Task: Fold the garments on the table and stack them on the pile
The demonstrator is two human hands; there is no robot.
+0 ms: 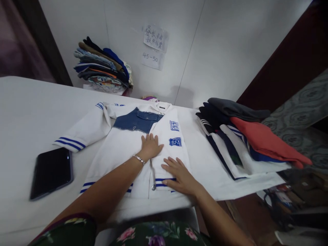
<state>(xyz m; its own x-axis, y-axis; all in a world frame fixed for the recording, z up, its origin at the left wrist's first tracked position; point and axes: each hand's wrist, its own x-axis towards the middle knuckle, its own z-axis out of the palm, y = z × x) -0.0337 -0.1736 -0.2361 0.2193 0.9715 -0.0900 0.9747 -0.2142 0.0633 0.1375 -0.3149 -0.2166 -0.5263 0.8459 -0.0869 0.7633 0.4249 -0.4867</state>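
Note:
A white jacket (120,150) with blue stripes at cuffs and hem lies spread on the table in front of me. It has a denim panel on its chest and blue lettered patches on the side to my right. That side's sleeve lies folded over the front; the other sleeve reaches out to the left. My left hand (150,147) rests on the middle of the jacket, fingers spread flat. Nearer the hem, my right hand (179,174) lies with fingers apart on the folded sleeve by its striped cuff. Neither hand grips anything.
A dark phone or tablet (52,172) lies on the white table (20,112) at the left. Folded clothes (102,68) are stacked against the wall. Another pile, topped by a red garment (266,140), stands near the table's right edge. Handwritten paper signs (153,37) hang on the wall.

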